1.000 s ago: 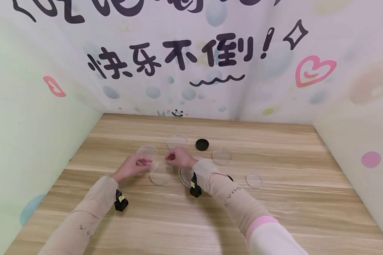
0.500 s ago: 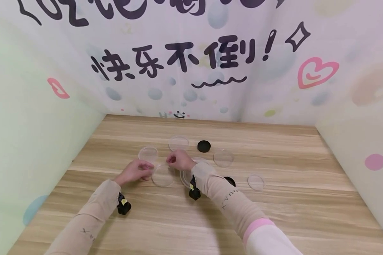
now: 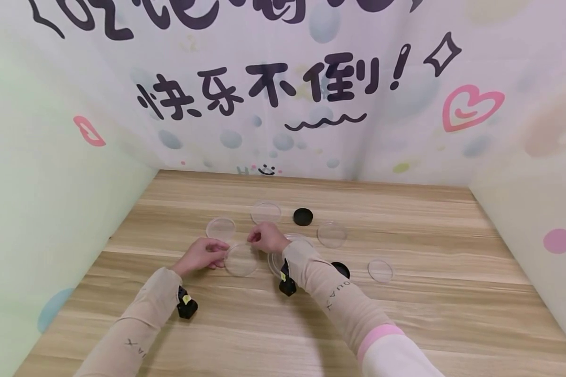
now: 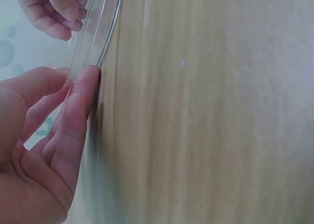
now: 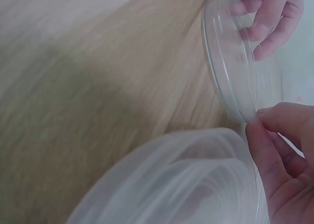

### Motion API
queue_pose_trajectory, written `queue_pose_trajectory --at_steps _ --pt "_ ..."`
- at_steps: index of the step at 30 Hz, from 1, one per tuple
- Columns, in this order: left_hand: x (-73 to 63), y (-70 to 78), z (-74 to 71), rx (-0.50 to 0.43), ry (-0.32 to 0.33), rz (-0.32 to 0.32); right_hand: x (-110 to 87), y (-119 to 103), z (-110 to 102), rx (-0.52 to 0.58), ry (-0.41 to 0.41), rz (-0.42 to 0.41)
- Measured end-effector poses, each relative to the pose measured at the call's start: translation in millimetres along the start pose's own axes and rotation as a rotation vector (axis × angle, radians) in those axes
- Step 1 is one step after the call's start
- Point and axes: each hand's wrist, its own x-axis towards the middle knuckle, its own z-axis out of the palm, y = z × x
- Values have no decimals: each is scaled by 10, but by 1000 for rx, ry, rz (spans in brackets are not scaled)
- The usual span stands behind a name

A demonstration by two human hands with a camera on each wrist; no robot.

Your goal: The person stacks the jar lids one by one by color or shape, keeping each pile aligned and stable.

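Low above or on the table is a clear round shallow dish (image 3: 241, 260), which looks like a petri dish. My left hand (image 3: 205, 254) holds its left rim; in the left wrist view the fingertips (image 4: 89, 76) and thumb meet the edge. At the far right rim, my right hand (image 3: 269, 238) pinches the dish between thumb and forefinger, as the right wrist view shows. Larger nested clear dishes (image 5: 196, 184) lie just beneath and beside the right hand, partly covered by the right wrist in the head view.
Other clear round pieces lie around: one behind the left hand (image 3: 220, 229), one at the back (image 3: 266, 213), two to the right (image 3: 332, 234). A black round lid (image 3: 303, 217) sits at the back, and another black piece (image 3: 341, 269) is partly behind the right sleeve. Walls enclose the wooden table (image 3: 429, 314).
My left fingers have come in to the dish's left rim and drawn together there. The right hand stays at its far rim. The whole head view has shifted slightly.
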Motion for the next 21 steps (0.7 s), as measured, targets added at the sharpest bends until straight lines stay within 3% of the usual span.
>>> queue_pose_trajectory --at_steps 3,5,6,8,11,14,17,21 --pt "-8 5 9 -8 17 -12 198 349 235 -1 -1 -22" --pt "-9 4 17 -6 29 -20 228 410 294 -13 20 -38" --pt "-8 0 21 -3 35 -23 207 345 259 -24 -3 -4" --pt "-3 -7 27 7 47 -30 211 387 300 -31 38 -51" --pt "7 -8 38 25 57 -39 205 364 290 -33 13 -16" --pt "19 -2 44 41 61 -35 217 428 309 -23 35 -54" --pt "23 8 40 65 58 -6 111 263 168 5 32 -75" --pt "15 23 22 80 73 16 -181 -349 -246 69 -37 45"
